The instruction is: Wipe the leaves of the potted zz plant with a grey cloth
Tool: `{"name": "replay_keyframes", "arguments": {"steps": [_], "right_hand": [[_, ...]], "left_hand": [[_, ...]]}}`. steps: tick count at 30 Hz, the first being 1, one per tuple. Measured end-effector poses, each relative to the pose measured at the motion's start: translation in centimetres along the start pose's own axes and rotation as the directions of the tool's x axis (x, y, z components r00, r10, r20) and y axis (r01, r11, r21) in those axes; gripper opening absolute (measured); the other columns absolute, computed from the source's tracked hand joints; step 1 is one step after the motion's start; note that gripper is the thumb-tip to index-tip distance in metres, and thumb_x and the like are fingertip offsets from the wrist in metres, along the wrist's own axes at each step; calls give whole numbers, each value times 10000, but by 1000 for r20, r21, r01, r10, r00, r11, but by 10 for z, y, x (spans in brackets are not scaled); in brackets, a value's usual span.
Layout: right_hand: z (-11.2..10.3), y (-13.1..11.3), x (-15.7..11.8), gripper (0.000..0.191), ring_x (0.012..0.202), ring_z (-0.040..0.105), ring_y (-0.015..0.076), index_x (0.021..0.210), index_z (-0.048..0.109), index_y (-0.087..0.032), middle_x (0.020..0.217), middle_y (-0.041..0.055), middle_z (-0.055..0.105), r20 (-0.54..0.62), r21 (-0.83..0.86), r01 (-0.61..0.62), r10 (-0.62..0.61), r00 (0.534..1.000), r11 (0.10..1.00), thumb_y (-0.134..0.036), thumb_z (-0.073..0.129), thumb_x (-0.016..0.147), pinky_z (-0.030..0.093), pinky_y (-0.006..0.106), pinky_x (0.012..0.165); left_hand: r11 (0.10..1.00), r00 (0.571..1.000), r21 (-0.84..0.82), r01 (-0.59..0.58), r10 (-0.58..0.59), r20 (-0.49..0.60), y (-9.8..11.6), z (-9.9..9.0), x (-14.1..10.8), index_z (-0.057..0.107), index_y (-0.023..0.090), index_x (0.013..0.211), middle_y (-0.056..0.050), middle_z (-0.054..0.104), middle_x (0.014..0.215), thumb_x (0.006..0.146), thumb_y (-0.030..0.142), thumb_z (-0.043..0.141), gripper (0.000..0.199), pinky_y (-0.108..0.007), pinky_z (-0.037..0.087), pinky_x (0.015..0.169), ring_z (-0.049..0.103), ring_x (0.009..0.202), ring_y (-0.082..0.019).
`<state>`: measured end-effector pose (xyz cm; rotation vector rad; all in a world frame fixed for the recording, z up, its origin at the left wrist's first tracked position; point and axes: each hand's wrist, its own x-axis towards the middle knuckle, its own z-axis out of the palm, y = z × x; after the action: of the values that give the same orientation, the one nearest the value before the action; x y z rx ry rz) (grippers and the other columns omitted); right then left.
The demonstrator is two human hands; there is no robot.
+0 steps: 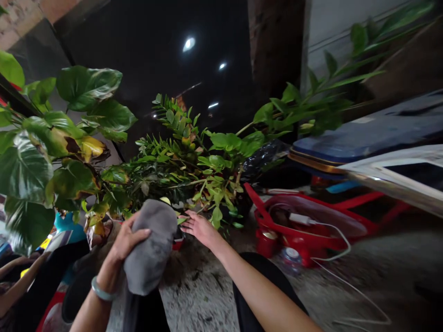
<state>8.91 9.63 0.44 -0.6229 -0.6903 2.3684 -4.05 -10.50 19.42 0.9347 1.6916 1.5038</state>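
Head view: left grip (pixel 129 240) closed around bunched grey cloth (pixel 150 249), cloth upright against the palm and off the floor; right grip (pixel 199 228) spread flat, fingertips just beside low leaves of a ZZ plant (pixel 166 157). Broad pothos leaves (pixel 34 159) to the left. Red plastic tub (pixel 294 244) and white cable (pixel 348 244) on speckled concrete floor (pixel 204 295).
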Motion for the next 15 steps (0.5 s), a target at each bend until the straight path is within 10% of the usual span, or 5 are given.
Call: {"name": "replay_keyframes", "arguments": {"steps": [5, 11, 15], "right_hand": [[0, 3, 4, 209, 813, 742, 239, 1067, 662, -250, 974, 87, 811, -14, -35, 12, -13, 1000, 999, -285, 650, 860, 543, 505, 941], [-1, 8, 3, 218, 739, 730, 223, 1080, 660, -231, 893, 78, 800, -49, -36, -17, 15, 999, 999, -269, 628, 868, 561, 474, 892], [-8, 7, 3, 199, 746, 739, 223, 1072, 661, -233, 909, 84, 806, -40, -70, -10, 7, 999, 997, -278, 634, 880, 568, 467, 880]], "left_hand": [[981, 946, -37, -191, 174, -273, 33, -24, 38, 773, 176, 1130, -63, 806, 941, 571, 392, 943, 623, -283, 575, 718, 735, 786, -235], [998, 998, 62, -4, 0, 55, -23, 15, 49, 808, 139, 1035, -78, 799, 886, 522, 340, 947, 568, -329, 564, 736, 723, 788, -262], [998, 995, 44, -40, 35, 98, 7, 4, 20, 802, 151, 1123, -88, 806, 971, 566, 357, 940, 610, -325, 572, 746, 736, 844, -287]]}}
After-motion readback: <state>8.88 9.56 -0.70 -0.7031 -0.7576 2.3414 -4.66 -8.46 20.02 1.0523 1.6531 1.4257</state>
